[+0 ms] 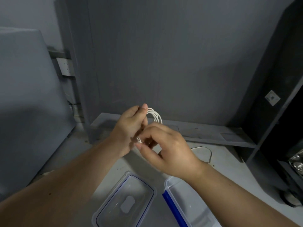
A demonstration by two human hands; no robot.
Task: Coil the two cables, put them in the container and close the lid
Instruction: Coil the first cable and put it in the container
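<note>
Head view: left hand point(129, 128) grips the coiled white cable point(155, 114), loops arching upward, right hand point(170, 148) pinching its end.

The coiled cable point(154, 114) rising above the left hand point(131, 128) is plain white, as is its end at the right hand's point(170, 148) fingertips. Just right of that hand, a second cable point(202, 146) looks pale along the top of its loop and darker down the side. Below the hands, the lid point(141, 185) is clear with a blue seal line, and the container point(188, 199) is clear with a solid blue latch strip. The table point(229, 169) is pale grey. The wall point(164, 63) beyond the hands is flat dark grey.
</note>
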